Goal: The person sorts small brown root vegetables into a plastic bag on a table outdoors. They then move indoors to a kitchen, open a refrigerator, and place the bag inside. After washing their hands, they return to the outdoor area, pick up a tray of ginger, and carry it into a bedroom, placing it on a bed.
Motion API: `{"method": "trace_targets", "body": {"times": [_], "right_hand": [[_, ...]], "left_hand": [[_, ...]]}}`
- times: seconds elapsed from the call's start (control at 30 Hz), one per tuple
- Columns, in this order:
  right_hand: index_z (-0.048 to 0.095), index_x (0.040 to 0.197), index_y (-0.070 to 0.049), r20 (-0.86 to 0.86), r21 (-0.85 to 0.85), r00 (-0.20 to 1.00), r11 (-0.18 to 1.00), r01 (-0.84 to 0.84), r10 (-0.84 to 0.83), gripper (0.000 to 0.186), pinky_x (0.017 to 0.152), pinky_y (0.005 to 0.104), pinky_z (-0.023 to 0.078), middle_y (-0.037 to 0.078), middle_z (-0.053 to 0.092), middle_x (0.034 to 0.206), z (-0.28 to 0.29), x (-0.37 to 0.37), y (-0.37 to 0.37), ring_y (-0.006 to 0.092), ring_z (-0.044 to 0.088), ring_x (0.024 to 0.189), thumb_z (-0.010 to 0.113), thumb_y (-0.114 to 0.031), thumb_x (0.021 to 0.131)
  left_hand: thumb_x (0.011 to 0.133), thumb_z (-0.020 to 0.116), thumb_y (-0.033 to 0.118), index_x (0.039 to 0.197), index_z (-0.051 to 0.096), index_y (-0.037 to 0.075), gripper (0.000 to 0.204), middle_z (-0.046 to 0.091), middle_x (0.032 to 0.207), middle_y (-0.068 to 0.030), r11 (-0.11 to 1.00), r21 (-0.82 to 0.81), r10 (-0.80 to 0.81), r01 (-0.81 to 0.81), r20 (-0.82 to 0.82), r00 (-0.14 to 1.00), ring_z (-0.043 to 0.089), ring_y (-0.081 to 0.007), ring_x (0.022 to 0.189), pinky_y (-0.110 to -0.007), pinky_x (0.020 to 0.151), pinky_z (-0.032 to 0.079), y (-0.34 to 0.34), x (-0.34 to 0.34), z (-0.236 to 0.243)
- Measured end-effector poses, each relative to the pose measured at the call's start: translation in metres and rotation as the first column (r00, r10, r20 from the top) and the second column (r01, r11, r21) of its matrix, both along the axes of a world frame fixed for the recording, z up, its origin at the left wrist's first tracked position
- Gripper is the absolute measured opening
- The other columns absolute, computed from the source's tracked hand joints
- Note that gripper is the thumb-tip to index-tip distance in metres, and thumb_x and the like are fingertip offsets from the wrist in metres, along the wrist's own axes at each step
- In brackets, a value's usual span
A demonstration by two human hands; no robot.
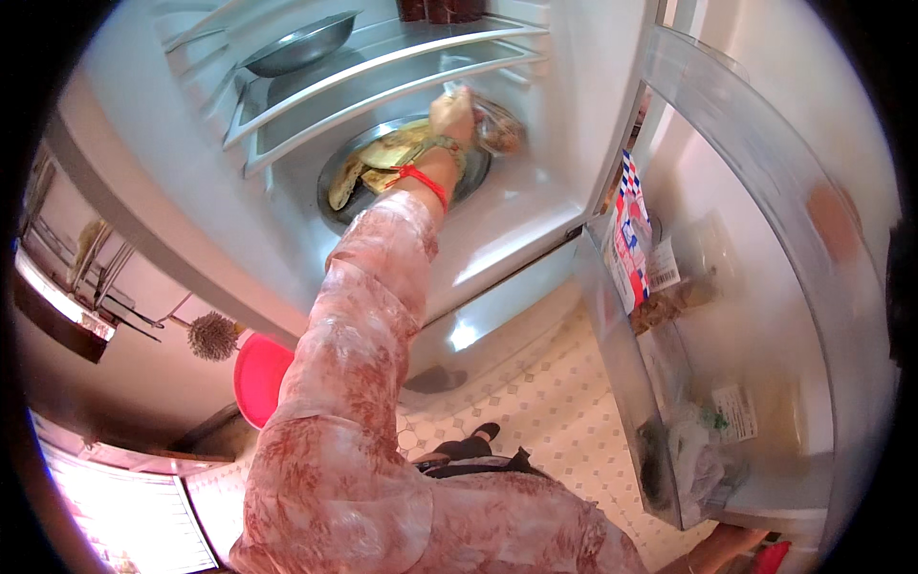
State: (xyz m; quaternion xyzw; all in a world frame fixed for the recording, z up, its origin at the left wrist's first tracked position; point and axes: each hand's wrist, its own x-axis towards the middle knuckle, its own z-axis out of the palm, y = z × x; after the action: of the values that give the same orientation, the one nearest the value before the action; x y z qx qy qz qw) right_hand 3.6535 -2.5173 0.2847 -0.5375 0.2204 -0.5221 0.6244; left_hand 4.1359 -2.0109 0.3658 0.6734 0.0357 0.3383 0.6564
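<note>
My left hand (453, 117) reaches into the refrigerator, its fingers closed round the gathered top of a clear plastic bag (498, 129) with brownish contents. A red thread and a bracelet circle that wrist. Under and beside the hand, a round metal plate (475, 184) on the refrigerator floor holds several pale yellow and browned pieces of food (387, 153). My right hand (732, 545) shows only in part at the lower right, by the lower edge of the open door; its fingers are hidden. Right beside it is a red object (773, 558), cut off by the frame.
The refrigerator door (765, 316) stands open on the right, its bins holding a checked packet (630, 234) and plastic bags (700, 454). A metal bowl (304, 46) sits on the shelf above. At left are a pink-red round container (261, 380) and a bristly brush (212, 337).
</note>
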Motion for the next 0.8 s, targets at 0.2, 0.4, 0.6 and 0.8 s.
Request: {"method": "trace_targets", "body": {"times": [0.2, 0.4, 0.6, 0.8], "right_hand": [[0.033, 0.126, 0.002, -0.085, -0.029, 0.992, 0.996, 0.09, -0.092, 0.07, 0.098, 0.0442, 0.032, 0.018, 0.037, 0.127, 0.005, 0.02, 0.023, 0.0312, 0.038, 0.115, 0.057, -0.041, 0.078], [0.033, 0.127, 0.002, -0.136, -0.037, 0.982, 0.991, 0.129, -0.133, 0.069, 0.098, 0.0441, 0.032, 0.018, 0.037, 0.127, 0.01, 0.044, 0.04, 0.031, 0.038, 0.116, 0.057, -0.04, 0.078], [0.032, 0.127, 0.002, -0.16, -0.036, 0.976, 0.989, 0.144, -0.148, 0.068, 0.098, 0.044, 0.032, 0.018, 0.037, 0.127, 0.01, 0.056, 0.05, 0.0307, 0.038, 0.116, 0.056, -0.04, 0.079], [0.032, 0.127, 0.002, -0.167, -0.039, 0.976, 0.99, 0.136, -0.141, 0.067, 0.098, 0.0439, 0.032, 0.017, 0.037, 0.127, 0.012, 0.06, 0.055, 0.0304, 0.038, 0.116, 0.055, -0.039, 0.08]], "left_hand": [[0.085, 0.053, 0.021, 0.089, 0.057, 0.004, 0.018, 0.057, 0.079, -0.0056, 0.954, -0.298, 0.001, 0.043, 0.147, 0.989, 0.057, -0.0158, 0.067, -0.027, 0.049, 0.046, 0.04, 0.066, -0.007], [0.087, 0.046, 0.024, 0.095, 0.056, 0.003, 0.024, 0.059, 0.088, -0.0108, 0.939, 0.285, 0.167, -0.191, 0.106, 0.98, 0.057, -0.0242, 0.085, -0.037, 0.071, 0.046, 0.102, 0.131, -0.048], [0.087, 0.044, 0.025, 0.098, 0.058, 0.008, 0.025, 0.057, 0.099, -0.0197, 0.545, 0.827, 0.291, -0.139, -0.03, 0.956, 0.053, -0.0396, 0.093, -0.046, 0.077, 0.042, 0.092, 0.124, -0.04], [0.082, 0.047, 0.02, 0.099, 0.061, 0.012, 0.024, 0.06, 0.097, -0.0169, 0.157, 0.984, 0.236, -0.081, 0.042, 0.971, 0.056, -0.035, 0.091, -0.043, 0.079, 0.044, 0.081, 0.09, -0.023]]}}
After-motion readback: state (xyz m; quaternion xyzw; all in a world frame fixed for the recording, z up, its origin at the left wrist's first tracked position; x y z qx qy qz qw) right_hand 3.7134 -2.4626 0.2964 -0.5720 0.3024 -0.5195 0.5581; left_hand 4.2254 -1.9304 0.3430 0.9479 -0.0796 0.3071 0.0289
